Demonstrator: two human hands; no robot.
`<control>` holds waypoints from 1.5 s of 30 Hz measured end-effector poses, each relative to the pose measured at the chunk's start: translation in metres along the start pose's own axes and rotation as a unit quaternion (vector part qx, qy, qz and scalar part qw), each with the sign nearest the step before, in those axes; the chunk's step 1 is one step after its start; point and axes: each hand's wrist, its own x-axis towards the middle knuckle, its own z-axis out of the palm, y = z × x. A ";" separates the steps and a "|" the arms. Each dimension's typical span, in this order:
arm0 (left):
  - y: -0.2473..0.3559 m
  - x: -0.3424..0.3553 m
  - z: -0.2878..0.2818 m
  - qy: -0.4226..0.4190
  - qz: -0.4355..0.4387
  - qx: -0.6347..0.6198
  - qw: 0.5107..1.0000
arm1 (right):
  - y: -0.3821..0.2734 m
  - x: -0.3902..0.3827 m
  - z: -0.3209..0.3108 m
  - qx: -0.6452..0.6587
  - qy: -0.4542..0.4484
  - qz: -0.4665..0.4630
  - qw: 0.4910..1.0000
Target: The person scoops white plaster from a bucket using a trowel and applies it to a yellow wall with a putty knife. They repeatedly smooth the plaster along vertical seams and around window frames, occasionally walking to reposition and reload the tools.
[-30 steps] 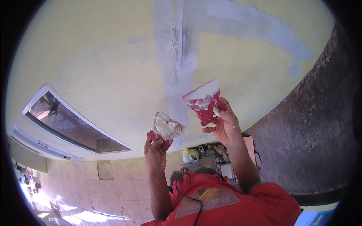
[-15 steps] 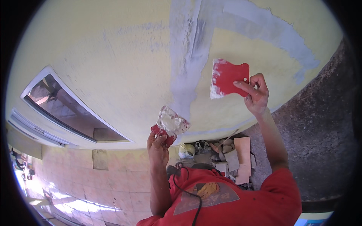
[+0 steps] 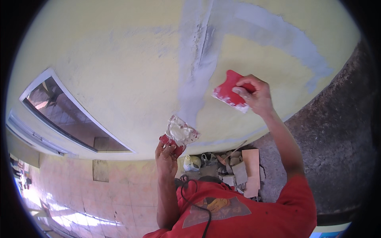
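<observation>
The right hand [image 3: 258,95] grips a red plastic spreader [image 3: 231,92] against the yellow wall [image 3: 119,59] beside the grey putty strip [image 3: 194,87], mid-spreading, while the left hand [image 3: 168,152] clasps the putty-loaded scraper [image 3: 179,133]; the next stroke likely needs steady, even pressure.

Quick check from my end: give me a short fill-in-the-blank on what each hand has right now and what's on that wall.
1. The right hand presses a red scraper against the ____ wall.
2. The left hand holds a second scraper loaded with white ____.
3. A vertical grey patched strip runs up the wall, to the ____ of the right hand's scraper.
4. Left of the hands, the wall has a dark ____ opening.

Missing words: yellow; filler; left; window
</observation>
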 end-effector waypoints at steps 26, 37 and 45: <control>0.012 -0.007 0.008 -0.032 0.004 0.003 0.999 | -0.148 0.171 -0.026 -0.339 0.150 -0.148 0.917; -0.001 -0.023 0.033 -0.086 0.111 -0.073 0.987 | -0.129 -0.103 0.034 -0.275 0.046 -0.342 0.897; -0.010 -0.044 0.072 -0.128 0.173 -0.180 0.960 | -0.180 -0.106 0.068 -0.349 0.031 -0.269 0.897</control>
